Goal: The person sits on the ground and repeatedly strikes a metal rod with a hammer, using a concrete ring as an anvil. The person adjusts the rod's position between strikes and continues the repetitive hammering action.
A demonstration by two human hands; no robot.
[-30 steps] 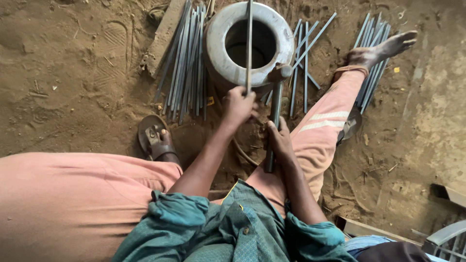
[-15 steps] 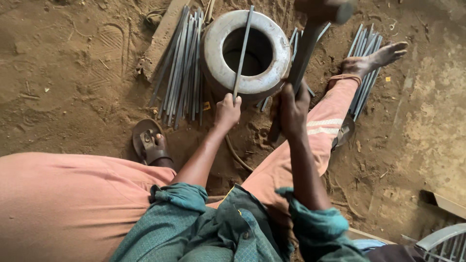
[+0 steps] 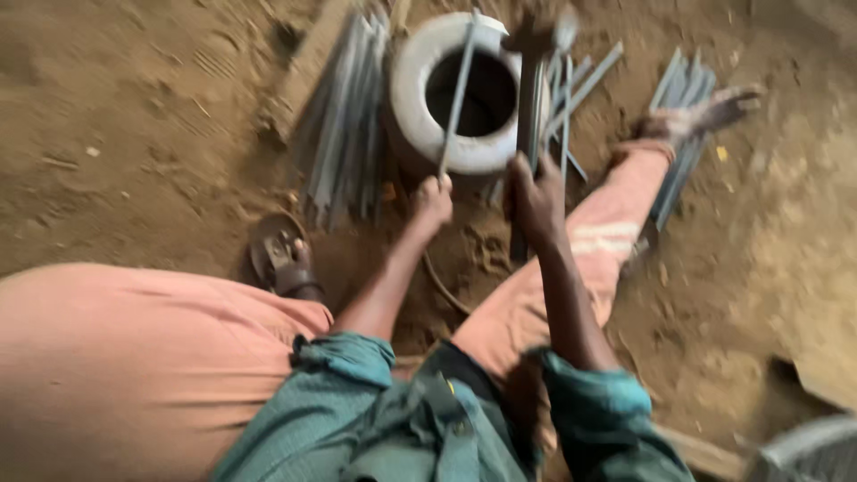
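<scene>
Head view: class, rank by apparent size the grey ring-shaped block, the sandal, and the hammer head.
1. Grey ring-shaped block, clearly largest.
2. Sandal.
3. Hammer head, smallest, though blurred and raised toward the camera by the right hand, so its place against the sandal is unsure.

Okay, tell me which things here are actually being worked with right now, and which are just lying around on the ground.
In use:
left hand gripping a thin metal rod laid across the ring
right hand holding a hammer
heavy grey metal ring

Lying about:
bundle of metal rods left of the ring
more rods by the outstretched foot
sandal
</scene>
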